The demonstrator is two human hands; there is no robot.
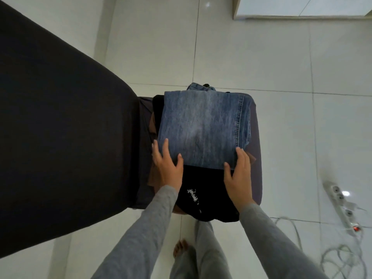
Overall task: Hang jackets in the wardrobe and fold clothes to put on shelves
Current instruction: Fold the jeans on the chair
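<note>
No text can be read; the white print (pixel 193 195) on the black garment (pixel 208 178) is illegible.

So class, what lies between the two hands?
Head view: the near edge of the folded jeans, lying on a black garment with white print, spans between left hand and right hand.

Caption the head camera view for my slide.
Folded jeans on a black garment, left hand and right hand resting on their near corners.
</note>
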